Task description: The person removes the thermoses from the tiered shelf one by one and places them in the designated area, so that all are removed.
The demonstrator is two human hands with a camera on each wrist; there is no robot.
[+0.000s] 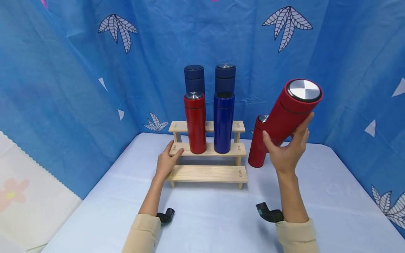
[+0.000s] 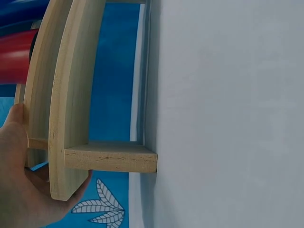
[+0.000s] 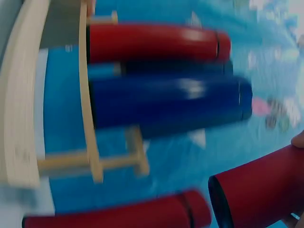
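Gripping a tilted red flask with a silver cap, the right hand fingers wrap it.

No legible text, label, brand or number on anything here.

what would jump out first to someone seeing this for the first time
Likely the red flask, held tilted in the air by the right hand at right, its silver cap toward the camera. Next, the wooden stepped rack mid-table with red and blue flasks on it, its left end gripped by the left hand. Another red flask stands beside the rack.
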